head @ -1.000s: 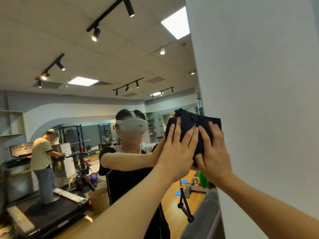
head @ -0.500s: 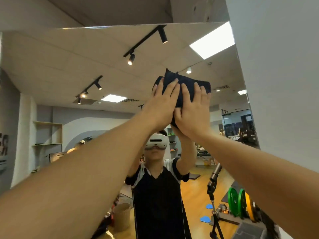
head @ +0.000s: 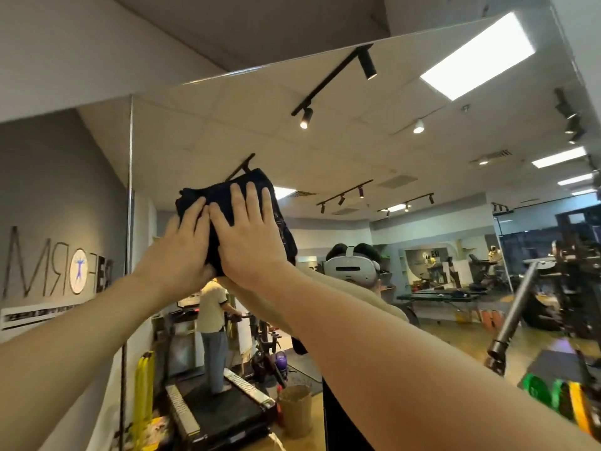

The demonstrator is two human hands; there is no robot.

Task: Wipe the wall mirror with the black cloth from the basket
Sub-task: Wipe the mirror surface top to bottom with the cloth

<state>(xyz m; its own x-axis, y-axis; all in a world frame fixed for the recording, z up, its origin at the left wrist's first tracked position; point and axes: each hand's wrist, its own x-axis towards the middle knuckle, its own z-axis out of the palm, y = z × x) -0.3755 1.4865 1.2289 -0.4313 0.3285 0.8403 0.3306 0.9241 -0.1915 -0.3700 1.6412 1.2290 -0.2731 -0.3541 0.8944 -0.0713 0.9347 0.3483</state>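
The wall mirror (head: 374, 164) fills most of the view, its top edge slanting across the upper part and its left edge a vertical line. A bunched black cloth (head: 221, 198) is pressed flat against the glass, up high and left of centre. My left hand (head: 182, 245) and my right hand (head: 250, 236) lie side by side on the cloth, fingers straight and spread, both arms stretched up. A fold of the cloth hangs down at the right of my right hand. The basket shows only as a reflection (head: 295, 410) low in the mirror.
A bare grey wall (head: 61, 70) lies above and left of the mirror. In the glass I see a gym: a person on a treadmill (head: 224, 415), a slanted barbell (head: 514, 317), coloured weight plates (head: 553, 397) and ceiling track lights.
Both hands have carried the cloth up the mirror and then leftwards across the glass, from near its right edge towards the left edge. The hands stay flat on the cloth.
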